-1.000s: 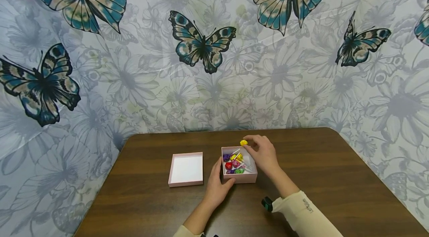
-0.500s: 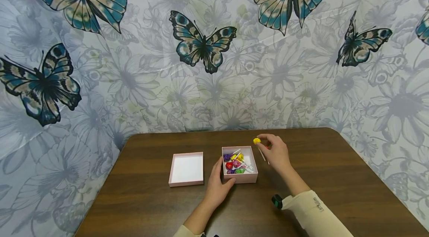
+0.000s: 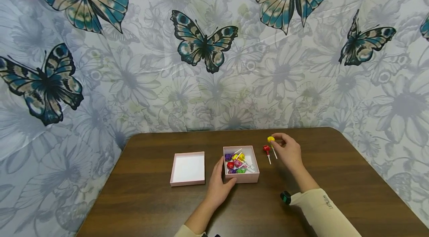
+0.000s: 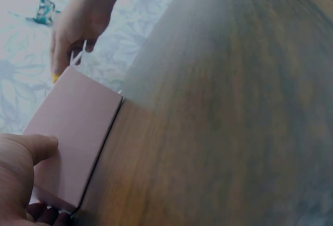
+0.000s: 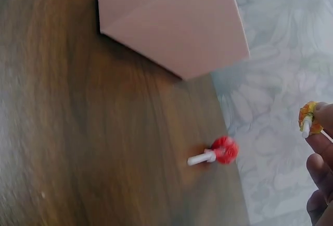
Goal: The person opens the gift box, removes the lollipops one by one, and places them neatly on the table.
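Pinching a yellow-wrapped lollipop (image 3: pixel 270 138) between thumb and fingertips, a person's right hand (image 3: pixel 289 151) is near the far edge of a brown wood-grain table (image 3: pixel 151 207), to the right of a small pink box (image 3: pixel 241 179). The lollipop's white stick points back toward the person; whether it touches the tabletop, I cannot tell. Just to its left, a red-wrapped lollipop (image 3: pixel 266 148) lies on the table, its stick pointing the same way, between the yellow one and the box.

The person's left hand (image 3: pixel 216 189) grips the box at its near left corner, thumb against the near wall and fingers along the left side. Inside the uncovered, white-lined box is a jumble of wrapped lollipops, among them purple (image 3: pixel 228 157), yellow (image 3: pixel 241 156), red (image 3: pixel 230 165), pink (image 3: pixel 237 163) and green (image 3: pixel 241 170), with several white sticks crossing over them.

Left of the box, well apart from the red lollipop, a shallow pink lid (image 3: pixel 187 168) lies with its white inside facing up. Both arms wear cream sleeves (image 3: pixel 330 213), and a black-and-green device (image 3: pixel 285 197) is at the right wrist. Behind the table hangs a pale floral cloth (image 3: pixel 134 99) printed with blue, black and beige butterflies (image 3: pixel 205 45).
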Action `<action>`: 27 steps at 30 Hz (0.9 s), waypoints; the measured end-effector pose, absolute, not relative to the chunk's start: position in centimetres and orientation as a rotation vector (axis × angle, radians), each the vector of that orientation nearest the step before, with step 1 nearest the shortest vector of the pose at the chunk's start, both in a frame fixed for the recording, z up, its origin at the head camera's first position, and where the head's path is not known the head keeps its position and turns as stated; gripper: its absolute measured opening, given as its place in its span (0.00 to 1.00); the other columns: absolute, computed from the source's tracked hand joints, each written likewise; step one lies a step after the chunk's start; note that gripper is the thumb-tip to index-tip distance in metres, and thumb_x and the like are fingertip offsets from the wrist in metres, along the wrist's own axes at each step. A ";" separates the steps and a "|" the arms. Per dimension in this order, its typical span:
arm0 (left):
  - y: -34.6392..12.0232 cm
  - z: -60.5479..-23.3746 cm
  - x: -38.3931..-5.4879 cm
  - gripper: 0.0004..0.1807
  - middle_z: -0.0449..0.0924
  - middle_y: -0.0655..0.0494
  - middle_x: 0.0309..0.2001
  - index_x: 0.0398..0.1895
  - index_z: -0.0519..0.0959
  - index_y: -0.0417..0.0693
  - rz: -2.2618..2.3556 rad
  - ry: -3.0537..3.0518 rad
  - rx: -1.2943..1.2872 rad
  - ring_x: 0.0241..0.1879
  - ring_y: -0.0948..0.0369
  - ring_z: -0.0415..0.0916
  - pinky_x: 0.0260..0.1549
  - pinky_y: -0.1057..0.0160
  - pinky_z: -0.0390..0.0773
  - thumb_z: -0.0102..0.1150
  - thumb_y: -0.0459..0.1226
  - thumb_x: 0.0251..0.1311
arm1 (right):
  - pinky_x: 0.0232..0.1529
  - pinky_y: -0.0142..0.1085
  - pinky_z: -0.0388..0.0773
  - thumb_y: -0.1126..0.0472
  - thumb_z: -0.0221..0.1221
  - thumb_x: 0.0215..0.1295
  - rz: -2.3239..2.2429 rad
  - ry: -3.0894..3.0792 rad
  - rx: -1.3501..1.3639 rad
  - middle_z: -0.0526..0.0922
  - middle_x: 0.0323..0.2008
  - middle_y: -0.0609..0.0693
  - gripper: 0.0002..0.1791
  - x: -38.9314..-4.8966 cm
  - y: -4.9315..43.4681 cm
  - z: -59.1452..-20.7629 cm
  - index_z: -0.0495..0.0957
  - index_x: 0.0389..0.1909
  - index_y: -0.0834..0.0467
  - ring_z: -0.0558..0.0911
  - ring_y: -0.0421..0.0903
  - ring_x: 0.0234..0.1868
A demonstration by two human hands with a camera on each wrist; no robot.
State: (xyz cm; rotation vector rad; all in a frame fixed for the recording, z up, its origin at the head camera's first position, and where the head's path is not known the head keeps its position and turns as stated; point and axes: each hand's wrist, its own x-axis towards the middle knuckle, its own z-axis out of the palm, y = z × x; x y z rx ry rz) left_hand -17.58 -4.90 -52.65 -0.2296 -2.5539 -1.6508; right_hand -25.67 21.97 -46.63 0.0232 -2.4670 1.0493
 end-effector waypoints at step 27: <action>-4.9 -53.2 -17.9 0.46 0.56 0.46 0.73 0.75 0.52 0.52 -1.637 -2.539 -0.245 0.72 0.45 0.56 0.67 0.40 0.59 0.66 0.42 0.56 | 0.32 0.31 0.71 0.54 0.64 0.61 1.120 -2.560 -0.165 0.86 0.42 0.55 0.13 -27.2 25.4 -50.0 0.82 0.44 0.54 0.76 0.43 0.34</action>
